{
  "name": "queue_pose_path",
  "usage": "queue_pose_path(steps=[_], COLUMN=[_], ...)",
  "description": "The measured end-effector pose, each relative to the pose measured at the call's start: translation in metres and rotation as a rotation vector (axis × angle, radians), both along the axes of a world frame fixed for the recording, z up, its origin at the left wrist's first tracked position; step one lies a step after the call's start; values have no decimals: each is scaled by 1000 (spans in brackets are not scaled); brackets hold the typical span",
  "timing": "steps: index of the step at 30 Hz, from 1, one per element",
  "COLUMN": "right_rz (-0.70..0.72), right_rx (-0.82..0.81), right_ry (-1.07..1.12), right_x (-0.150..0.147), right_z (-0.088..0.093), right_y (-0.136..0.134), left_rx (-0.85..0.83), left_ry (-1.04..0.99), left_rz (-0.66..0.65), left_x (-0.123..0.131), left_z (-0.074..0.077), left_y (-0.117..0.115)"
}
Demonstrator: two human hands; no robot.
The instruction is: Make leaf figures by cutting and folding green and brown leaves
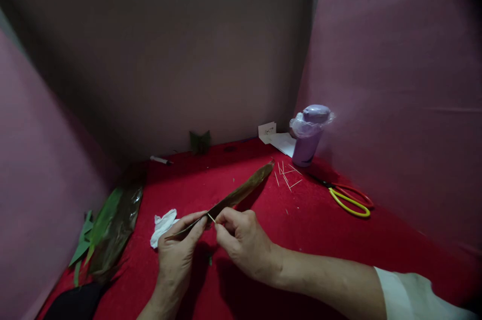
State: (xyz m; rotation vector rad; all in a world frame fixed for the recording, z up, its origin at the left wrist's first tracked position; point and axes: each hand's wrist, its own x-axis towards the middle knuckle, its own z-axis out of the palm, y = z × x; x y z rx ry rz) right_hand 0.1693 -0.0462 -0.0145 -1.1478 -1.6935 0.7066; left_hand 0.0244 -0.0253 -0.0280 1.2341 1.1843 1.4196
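A long brown-green leaf (244,190) slants across the red cloth, its far tip pointing to the upper right. My left hand (181,244) pinches the near end of this leaf between thumb and fingers. In my right hand (241,242) a toothpick (211,218) is pinched, its point touching the leaf beside my left thumb. Whether the point has gone through the leaf I cannot tell. Several loose toothpicks (286,177) lie scattered beyond the leaf's far tip. A crumpled white tissue (163,224) is just behind my left hand.
Scissors (350,200) with red and yellow handles lie at right, near a purple cup (307,146) topped with plastic. White papers (280,143), a folded green leaf piece (199,142) and a syringe (160,160) are at the back. More leaves (116,227) lie left. Pink walls flank the red cloth.
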Motion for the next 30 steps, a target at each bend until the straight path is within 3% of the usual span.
queue_pose_path(steps=[7,13,19,30], right_rz=[-16,104,-24,-21], right_rx=[-21,-262,-78,41], right_ry=[57,215,65,-30], right_x=[-1,-2,-3,-1], right_z=[2,6,3,-4], right_y=[2,1,0,1], left_rx=[-16,-14,-23,36], left_ry=[-4,-8,8,57], left_rz=[-1,-13,4,76], left_x=[-1,-1,2,0], left_z=[-3,-2,3,-1], left_y=[0,1,-2,-3])
